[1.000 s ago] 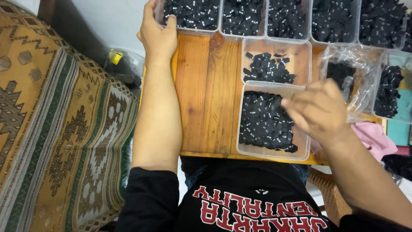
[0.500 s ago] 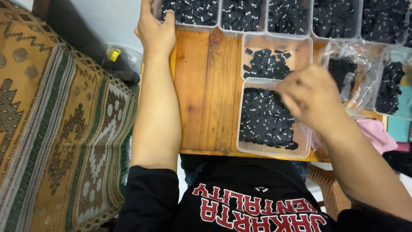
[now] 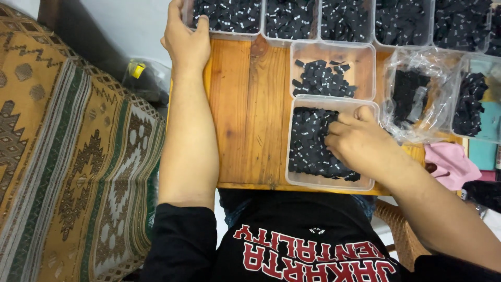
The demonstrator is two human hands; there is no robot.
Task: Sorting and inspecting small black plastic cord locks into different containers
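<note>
My right hand (image 3: 360,143) reaches into a clear plastic tub (image 3: 292,180) filled with small black fabric labels (image 3: 308,146), fingers curled into the pile; whether it holds one is hidden. My left hand (image 3: 185,42) grips the rim of a far-left clear tub (image 3: 222,32), also full of black labels. Both tubs stand on a wooden board (image 3: 250,109) over my lap. Another tub (image 3: 360,60) just beyond the near one holds fewer labels.
A row of several label-filled tubs (image 3: 344,18) lines the board's far edge. A clear plastic bag (image 3: 417,94) with black labels lies at the right, next to a pink cloth (image 3: 449,164). A patterned rug (image 3: 68,156) covers the left.
My right hand has dropped from above the board's right side into the near tub of labels. My left hand stays on the far-left tub.
</note>
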